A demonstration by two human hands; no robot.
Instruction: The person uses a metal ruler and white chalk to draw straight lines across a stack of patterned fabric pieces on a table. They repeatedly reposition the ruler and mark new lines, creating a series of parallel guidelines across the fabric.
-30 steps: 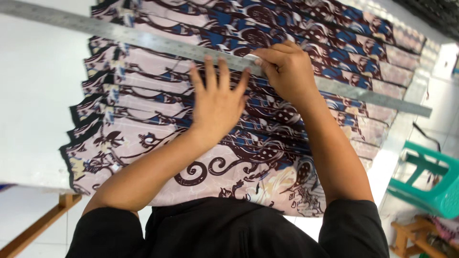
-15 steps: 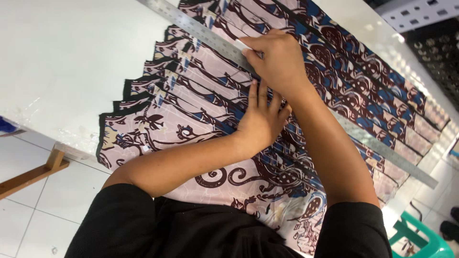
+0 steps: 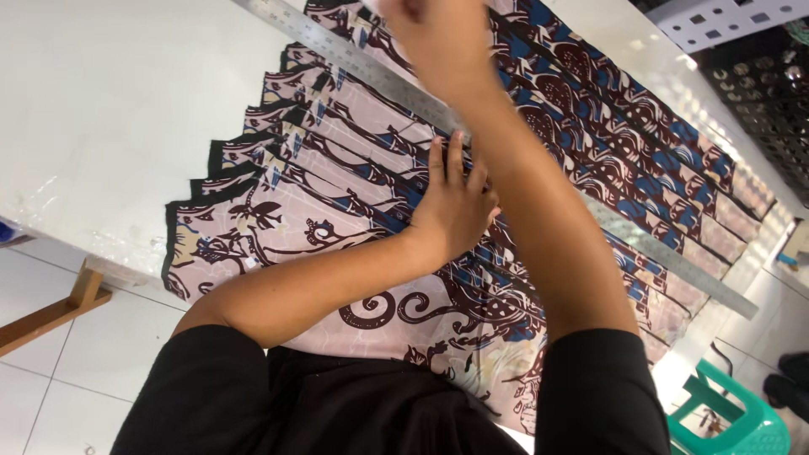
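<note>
Left hand (image 3: 455,206) flat on pleated fabric (image 3: 337,202), steel ruler (image 3: 354,59) across it — right hand (image 3: 438,38) blurred

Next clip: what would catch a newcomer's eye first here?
The pleated patterned fabric in pink, maroon and blue, fanned across the white table. A long steel ruler lies diagonally over it. The left hand presses flat on the pleats; the right hand, blurred, is at the top edge.
</note>
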